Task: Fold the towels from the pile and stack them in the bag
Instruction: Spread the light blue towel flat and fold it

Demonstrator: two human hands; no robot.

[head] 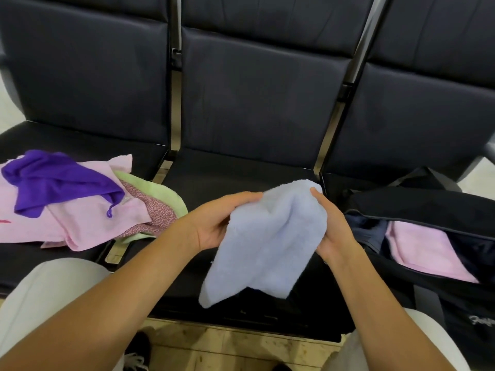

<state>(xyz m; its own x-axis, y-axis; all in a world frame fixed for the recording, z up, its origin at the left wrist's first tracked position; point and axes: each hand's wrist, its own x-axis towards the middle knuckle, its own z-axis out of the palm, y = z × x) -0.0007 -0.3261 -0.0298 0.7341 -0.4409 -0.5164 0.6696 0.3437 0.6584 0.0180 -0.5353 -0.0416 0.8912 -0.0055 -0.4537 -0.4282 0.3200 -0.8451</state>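
Note:
A light blue towel (265, 242) hangs crumpled between my hands above the middle seat. My left hand (219, 223) grips its upper left edge and my right hand (332, 228) grips its upper right side. On the left seat lies a pile of unfolded towels (80, 204): a purple one (53, 180) on top, pink ones, a patterned one and a light green one (160, 191). On the right seat an open black bag (428, 207) holds a folded pink towel (426, 250).
A row of dark padded seats (254, 103) with metal dividers (174, 108) fills the view. My knees in light trousers (48, 290) frame the bottom. Pale tiled floor (227, 349) and a dark shoe show below the seat edge.

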